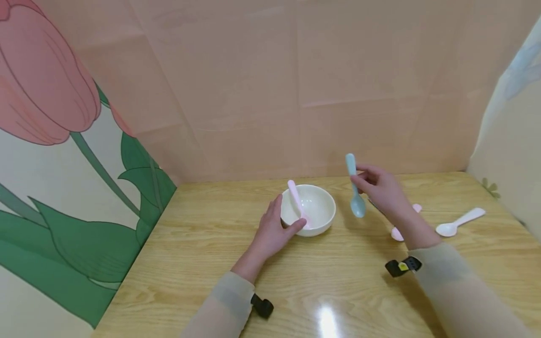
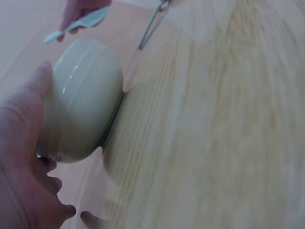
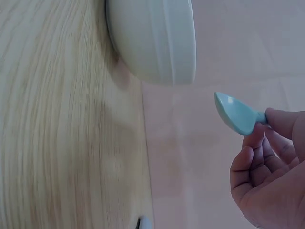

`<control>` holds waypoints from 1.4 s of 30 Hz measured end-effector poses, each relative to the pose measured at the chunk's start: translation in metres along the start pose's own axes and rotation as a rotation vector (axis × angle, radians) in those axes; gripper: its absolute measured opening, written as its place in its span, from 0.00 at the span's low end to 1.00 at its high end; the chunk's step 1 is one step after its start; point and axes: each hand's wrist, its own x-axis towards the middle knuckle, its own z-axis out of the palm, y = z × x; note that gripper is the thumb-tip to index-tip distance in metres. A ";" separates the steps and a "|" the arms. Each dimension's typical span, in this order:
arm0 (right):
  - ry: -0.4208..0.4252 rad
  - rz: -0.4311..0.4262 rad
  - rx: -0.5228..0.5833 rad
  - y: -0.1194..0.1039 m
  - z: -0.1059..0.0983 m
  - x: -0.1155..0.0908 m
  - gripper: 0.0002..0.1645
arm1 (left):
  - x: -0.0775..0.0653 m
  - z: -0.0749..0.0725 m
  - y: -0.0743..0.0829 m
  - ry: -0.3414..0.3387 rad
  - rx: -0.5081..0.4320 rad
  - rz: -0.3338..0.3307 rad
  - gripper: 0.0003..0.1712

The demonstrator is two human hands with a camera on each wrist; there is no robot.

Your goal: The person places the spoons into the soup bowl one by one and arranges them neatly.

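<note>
My left hand (image 1: 270,230) grips a white bowl (image 1: 323,228) at its left side, thumb over the near rim and fingers around the outside. A pale pink spoon (image 1: 295,195) leans in the bowl, its handle sticking up past the far left rim. To the right of the bowl, my right hand (image 1: 382,190) pinches a light blue spoon (image 1: 358,206) by the handle, above the table with its scoop end down. In the right wrist view, the blue spoon (image 3: 236,114) sits between thumb and fingertips, apart from the bowl (image 3: 157,38).
A pink spoon (image 1: 396,234) lies partly hidden under my right wrist. Further right lies a white spoon (image 1: 450,228). A thin dark piece, mostly covered by my right hand, lies close by. Pink sheeting (image 1: 253,117) rises behind the wooden table (image 1: 203,258), with flower-printed sheeting at the left.
</note>
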 end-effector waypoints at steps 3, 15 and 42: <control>-0.002 -0.025 0.036 -0.001 0.007 0.003 0.32 | 0.000 0.000 0.001 -0.004 -0.003 -0.002 0.64; -0.007 -0.060 0.077 -0.009 0.028 0.010 0.36 | -0.001 -0.002 0.002 -0.002 -0.002 0.010 0.63; -0.096 -0.143 0.083 -0.026 0.074 0.022 0.44 | 0.001 -0.002 0.001 -0.014 0.016 0.006 0.63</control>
